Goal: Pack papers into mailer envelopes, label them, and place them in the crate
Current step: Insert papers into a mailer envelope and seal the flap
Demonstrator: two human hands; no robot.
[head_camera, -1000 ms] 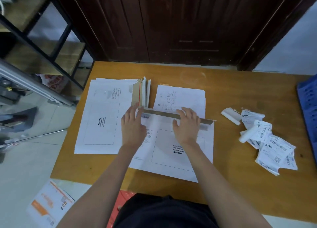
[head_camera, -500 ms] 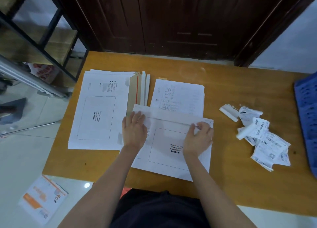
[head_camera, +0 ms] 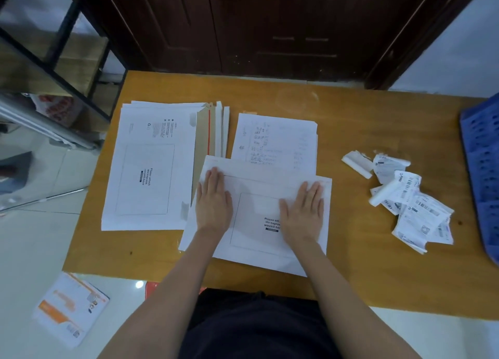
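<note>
You are pressing both palms flat on the white mailer envelope (head_camera: 256,215), lying at the near middle of the wooden table (head_camera: 351,131). Your left hand (head_camera: 214,202) and right hand (head_camera: 303,212) are spread, fingers straight. The paper stack (head_camera: 275,139) is lying just behind; the blue crate (head_camera: 483,169) is standing far right.
</note>
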